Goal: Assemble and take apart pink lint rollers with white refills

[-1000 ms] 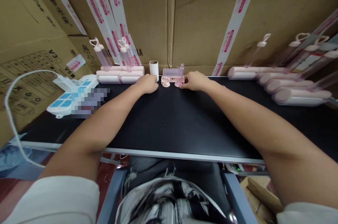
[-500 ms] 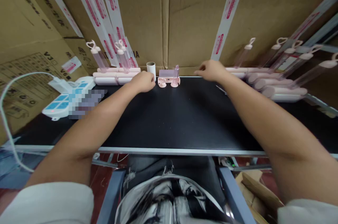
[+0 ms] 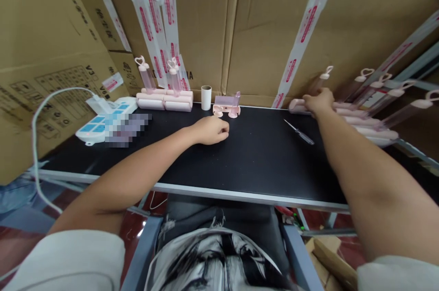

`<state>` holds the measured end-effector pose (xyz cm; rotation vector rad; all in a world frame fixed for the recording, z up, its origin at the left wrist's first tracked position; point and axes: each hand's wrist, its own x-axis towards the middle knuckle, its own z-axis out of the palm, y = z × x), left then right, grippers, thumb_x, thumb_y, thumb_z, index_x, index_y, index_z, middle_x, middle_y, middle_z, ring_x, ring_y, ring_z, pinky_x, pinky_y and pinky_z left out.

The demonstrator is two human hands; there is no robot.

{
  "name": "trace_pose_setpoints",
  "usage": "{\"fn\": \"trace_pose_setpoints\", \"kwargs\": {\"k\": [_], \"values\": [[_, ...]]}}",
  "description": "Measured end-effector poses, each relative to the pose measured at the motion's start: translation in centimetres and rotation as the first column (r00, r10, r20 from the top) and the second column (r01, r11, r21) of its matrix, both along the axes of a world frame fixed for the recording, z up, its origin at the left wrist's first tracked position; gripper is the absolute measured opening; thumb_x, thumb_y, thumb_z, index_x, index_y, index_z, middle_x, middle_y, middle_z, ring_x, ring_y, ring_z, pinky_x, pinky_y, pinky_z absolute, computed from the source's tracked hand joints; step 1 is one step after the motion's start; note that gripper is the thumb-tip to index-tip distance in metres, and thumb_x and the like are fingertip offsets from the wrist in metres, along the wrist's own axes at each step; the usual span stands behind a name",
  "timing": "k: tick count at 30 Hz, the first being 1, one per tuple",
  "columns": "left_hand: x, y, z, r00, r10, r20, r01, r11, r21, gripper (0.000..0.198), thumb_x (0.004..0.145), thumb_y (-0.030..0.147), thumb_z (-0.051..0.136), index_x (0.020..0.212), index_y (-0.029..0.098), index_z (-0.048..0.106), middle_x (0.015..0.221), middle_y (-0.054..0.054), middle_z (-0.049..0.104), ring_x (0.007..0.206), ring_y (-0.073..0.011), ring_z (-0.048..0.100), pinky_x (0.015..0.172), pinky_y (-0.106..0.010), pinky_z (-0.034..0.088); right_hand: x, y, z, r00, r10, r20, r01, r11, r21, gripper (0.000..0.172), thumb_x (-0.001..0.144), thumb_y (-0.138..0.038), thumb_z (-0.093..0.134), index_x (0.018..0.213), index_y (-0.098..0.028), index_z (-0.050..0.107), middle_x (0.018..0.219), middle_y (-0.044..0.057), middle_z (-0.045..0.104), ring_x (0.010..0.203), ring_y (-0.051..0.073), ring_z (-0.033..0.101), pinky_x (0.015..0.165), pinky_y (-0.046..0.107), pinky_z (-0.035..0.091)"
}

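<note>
My left hand rests on the black table with its fingers curled in; whatever is inside them is hidden. It lies a little in front of a small pink fixture and a white tube. My right hand reaches far right and lies on the nearest pink roller of a row of several rollers with clear, heart-topped handles. Its fingers are bent over the roller's end. A thin metal screwdriver lies on the table between my hands.
Finished pink rollers are stacked at the back left. A white and blue power strip with a white cable sits at the left. Taped cardboard boxes wall the back and left. The table's metal front edge is near my lap.
My right hand left the pink fixture and moved right to the row of rollers. My left hand drew back from beside the white tube toward me. The view shifted right, revealing the screwdriver.
</note>
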<state>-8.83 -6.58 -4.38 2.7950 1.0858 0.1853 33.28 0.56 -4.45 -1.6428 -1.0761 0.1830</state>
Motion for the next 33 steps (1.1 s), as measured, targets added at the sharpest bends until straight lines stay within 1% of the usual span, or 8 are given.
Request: {"fn": "trace_pose_setpoints", "kwargs": {"k": [3, 8, 12, 15, 18, 22, 27, 33], "values": [[-0.2, 0.2, -0.4, 0.998, -0.029, 0.047, 0.03, 0.999, -0.018, 0.023, 0.096, 0.03, 0.062, 0.1, 0.019, 0.082, 0.093, -0.004, 0.083, 0.077, -0.0176, 0.071, 0.069, -0.029, 0.043, -0.1, -0.4, 0.7, 0.985, -0.172, -0.019, 0.172, 0.985, 0.026, 0.052, 0.071, 0.002, 0.082, 0.07, -0.031, 0.042, 0.07, -0.009, 0.041, 0.07, 0.016, 0.039, 0.075, 0.037, 0.033], [-0.2, 0.4, -0.4, 0.991, -0.042, 0.124, 0.044, 0.999, -0.012, 0.022, 0.097, 0.029, 0.063, 0.098, 0.018, 0.082, 0.092, -0.004, 0.083, 0.079, -0.0173, 0.072, 0.073, -0.029, 0.046, -1.9, -1.6, 2.8, 0.982, -0.184, -0.03, 0.186, 0.962, 0.199, 0.043, 0.073, 0.003, 0.081, 0.074, -0.027, 0.051, 0.073, -0.007, 0.051, 0.073, 0.014, 0.048, 0.078, 0.033, 0.037], [0.5, -0.1, -0.6, 0.974, 0.035, 0.222, -0.028, 0.999, -0.036, 0.027, 0.1, 0.036, 0.064, 0.1, 0.017, 0.083, 0.092, -0.006, 0.083, 0.082, -0.0195, 0.074, 0.076, -0.031, 0.05, -6.6, -4.7, 3.6, 0.953, 0.162, -0.255, -0.085, 0.954, 0.288, 0.033, 0.08, 0.0, 0.076, 0.082, -0.025, 0.056, 0.067, -0.006, 0.06, 0.056, 0.012, 0.051, 0.054, 0.027, 0.037], [1.6, -0.9, -0.9, 0.91, 0.119, 0.397, -0.068, 0.988, -0.141, 0.048, 0.095, 0.052, 0.074, 0.124, 0.014, 0.078, 0.109, -0.012, 0.085, 0.086, -0.022, 0.077, 0.083, -0.035, 0.057, -11.5, -8.0, 3.0, 0.779, 0.509, -0.367, -0.419, 0.857, 0.3, 0.023, 0.087, -0.02, 0.079, 0.084, -0.026, 0.057, 0.065, -0.004, 0.066, 0.041, 0.011, 0.046, 0.036, 0.025, 0.029], [2.8, -1.7, -1.4, 0.788, 0.153, 0.597, 0.017, 0.963, -0.269, 0.09, 0.081, 0.064, 0.087, 0.149, 0.011, 0.062, 0.131, -0.019, 0.08, 0.096, -0.0266, 0.08, 0.089, -0.04, 0.062, -15.4, -10.8, 2.0, 0.603, 0.654, -0.458, -0.568, 0.754, 0.33, 0.043, 0.077, -0.043, 0.094, 0.088, -0.026, 0.056, 0.07, -0.005, 0.069, 0.044, 0.011, 0.056, 0.037, 0.022, 0.044], [3.8, -1.7, -2.2, 0.586, 0.143, 0.798, 0.138, 0.952, -0.272, 0.076, 0.085, 0.062, 0.085, 0.138, 0.011, 0.063, 0.13, -0.019, 0.079, 0.114, -0.0318, 0.078, 0.103, -0.046, 0.062, -17.0, -12.2, 1.3, 0.512, 0.715, -0.476, -0.639, 0.688, 0.345, 0.063, 0.063, -0.057, 0.104, 0.091, -0.026, 0.057, 0.077, -0.005, 0.074, 0.049, 0.011, 0.063, 0.04, 0.022, 0.051], [4.0, -0.5, -3.0, 0.43, 0.163, 0.888, 0.231, 0.931, -0.283, 0.084, 0.074, 0.058, 0.095, 0.134, 0.014, 0.057, 0.142, -0.021, 0.074, 0.128, -0.035, 0.075, 0.112, -0.05, 0.059, -15.9, -11.8, 0.9, 0.545, 0.718, -0.433, -0.664, 0.685, 0.3, 0.066, 0.059, -0.065, 0.104, 0.088, -0.024, 0.061, 0.068, -0.003, 0.071, 0.05, 0.013, 0.065, 0.037, 0.022, 0.05], [3.6, -0.5, -2.7, 0.453, 0.161, 0.877, 0.267, 0.914, -0.306, 0.09, 0.079, 0.062, 0.09, 0.146, 0.017, 0.05, 0.151, -0.02, 0.069, 0.134, -0.0331, 0.072, 0.115, -0.047, 0.057, -15.6, -11.8, 0.9, 0.574, 0.705, -0.416, -0.605, 0.708, 0.365, 0.063, 0.061, -0.065, 0.103, 0.087, -0.026, 0.061, 0.069, -0.004, 0.071, 0.051, 0.012, 0.064, 0.043, 0.024, 0.054]]}}
